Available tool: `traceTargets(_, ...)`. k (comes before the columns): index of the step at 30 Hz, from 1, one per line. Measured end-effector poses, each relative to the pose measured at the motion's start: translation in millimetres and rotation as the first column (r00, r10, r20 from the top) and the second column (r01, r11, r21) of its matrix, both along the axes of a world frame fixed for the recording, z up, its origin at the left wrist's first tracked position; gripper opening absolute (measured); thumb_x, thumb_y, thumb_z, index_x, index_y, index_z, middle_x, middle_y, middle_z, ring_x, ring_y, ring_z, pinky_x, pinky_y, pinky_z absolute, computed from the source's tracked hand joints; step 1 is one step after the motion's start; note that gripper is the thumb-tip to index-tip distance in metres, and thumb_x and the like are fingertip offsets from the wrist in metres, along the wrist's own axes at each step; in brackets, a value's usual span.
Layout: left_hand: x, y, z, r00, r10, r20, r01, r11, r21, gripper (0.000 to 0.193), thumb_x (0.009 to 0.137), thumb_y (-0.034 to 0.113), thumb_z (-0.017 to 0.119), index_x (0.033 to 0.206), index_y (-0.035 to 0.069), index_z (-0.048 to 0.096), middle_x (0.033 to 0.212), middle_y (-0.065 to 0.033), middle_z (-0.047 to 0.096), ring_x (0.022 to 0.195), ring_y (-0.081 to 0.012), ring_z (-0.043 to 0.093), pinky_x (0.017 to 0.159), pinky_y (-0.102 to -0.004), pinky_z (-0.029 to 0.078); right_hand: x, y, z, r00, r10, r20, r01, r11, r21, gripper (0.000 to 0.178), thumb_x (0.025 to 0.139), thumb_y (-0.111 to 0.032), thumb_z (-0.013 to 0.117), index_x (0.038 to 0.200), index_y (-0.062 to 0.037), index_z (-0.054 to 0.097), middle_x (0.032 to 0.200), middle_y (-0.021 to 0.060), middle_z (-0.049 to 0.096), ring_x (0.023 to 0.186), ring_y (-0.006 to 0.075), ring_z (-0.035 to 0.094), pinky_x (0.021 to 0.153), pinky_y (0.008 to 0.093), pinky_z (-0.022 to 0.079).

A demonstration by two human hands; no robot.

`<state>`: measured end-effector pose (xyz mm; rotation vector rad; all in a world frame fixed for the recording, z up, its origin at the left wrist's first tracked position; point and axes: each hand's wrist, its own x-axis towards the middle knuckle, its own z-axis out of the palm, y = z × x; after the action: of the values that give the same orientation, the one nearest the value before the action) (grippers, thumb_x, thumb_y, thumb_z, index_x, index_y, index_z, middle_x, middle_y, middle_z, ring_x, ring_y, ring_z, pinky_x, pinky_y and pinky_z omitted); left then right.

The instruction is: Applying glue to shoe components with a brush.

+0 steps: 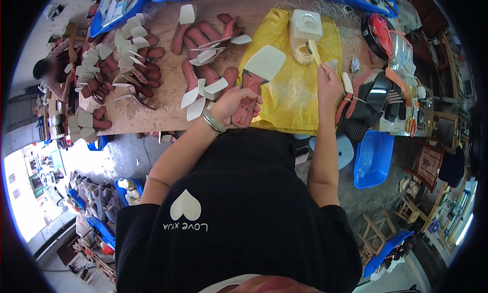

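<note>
My left hand [233, 106] grips a shoe insole [265, 63] by its dark red heel part, with the broad cream forepart tilted up and away from me. My right hand [330, 83] is closed around the handle of a pale yellow brush [314, 52]. The brush's far end is at the round mouth of a white plastic container [306, 27] whose side is coated with dried residue; its tip is hard to make out. Beneath both hands and the container, a crumpled yellow plastic sheet [279, 107] covers the table.
Similar insoles [193, 79] lie in groups on the wooden table [152, 121] to the left. At right are black sole pieces [376, 97], orange scissors [410, 125] and a blue basin [373, 158] below. Blue trays [119, 16] line the far edge. Another person [56, 74] works at far left.
</note>
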<state>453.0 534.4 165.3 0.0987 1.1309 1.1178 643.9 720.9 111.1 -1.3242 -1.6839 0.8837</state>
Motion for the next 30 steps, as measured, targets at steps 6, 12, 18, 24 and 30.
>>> traceTargets(6, -5, 2, 5, 0.999, -0.010, 0.030, 0.010, 1.000, 0.009, 0.021, 0.085, 0.014, 0.055, 0.101, 0.001, 0.052, 0.084, -0.0092, 0.061, 0.068, -0.0176, 0.062, 0.062, -0.0319, 0.055, -22, -14, 1, 0.854, 0.271, 0.445, -0.428, 0.851, 0.305, 0.012, 0.081, -0.018, 0.070, 0.091, -0.0129, 0.070, 0.072, 0.0083, 0.064, 0.064, 0.0262, 0.062, 0.059, 0.0341, 0.050)
traceTargets(12, -9, 0, 9, 0.999, 0.012, -0.039, -0.012, 1.000, -0.022, 0.021, 0.088, 0.015, 0.054, 0.102, 0.001, 0.055, 0.085, -0.0083, 0.063, 0.068, -0.0175, 0.060, 0.063, -0.0320, 0.053, -40, -25, 17, 0.947, 0.271, 0.172, -0.320, 0.838, 0.442, 0.011, 0.079, -0.020, 0.070, 0.089, -0.0169, 0.070, 0.068, 0.0069, 0.061, 0.059, 0.0263, 0.061, 0.051, 0.0367, 0.046)
traceTargets(18, -14, -6, 8, 0.927, -0.067, -0.368, 0.056, 0.998, -0.041, 0.044, 0.091, 0.021, 0.051, 0.131, 0.006, 0.041, 0.091, -0.0086, 0.064, 0.070, -0.0166, 0.061, 0.063, -0.0312, 0.052, -4, 37, -20, 0.857, 0.027, 0.514, -0.201, 0.937, 0.285, 0.016, 0.082, -0.028, 0.063, 0.088, -0.0149, 0.071, 0.080, 0.0102, 0.068, 0.070, 0.0303, 0.065, 0.058, 0.0403, 0.050)
traceTargets(24, -46, -36, -27, -0.024, -0.114, -0.993, 0.175, 0.978, -0.116, 0.075, 0.086, 0.037, 0.060, 0.148, 0.012, 0.023, 0.108, -0.0186, 0.061, 0.088, -0.0368, 0.060, 0.078, -0.0456, 0.047, 18, 63, -47, 0.757, 0.074, 0.649, -0.130, 0.991, 0.039, 0.021, 0.083, -0.033, 0.059, 0.088, -0.0164, 0.071, 0.079, 0.0126, 0.068, 0.073, 0.0331, 0.066, 0.063, 0.0429, 0.052)
traceTargets(30, -45, -38, -30, -0.181, 0.010, -0.983, 0.104, 0.995, -0.009, 0.071, 0.074, 0.028, 0.074, 0.135, 0.011, 0.044, 0.109, -0.0139, 0.062, 0.100, -0.0337, 0.055, 0.089, -0.0445, 0.041, -13, 92, -73, 0.611, 0.123, 0.782, -0.257, 0.965, 0.050, 0.021, 0.084, -0.032, 0.057, 0.088, -0.0162, 0.070, 0.078, 0.0112, 0.069, 0.072, 0.0322, 0.066, 0.063, 0.0447, 0.052)
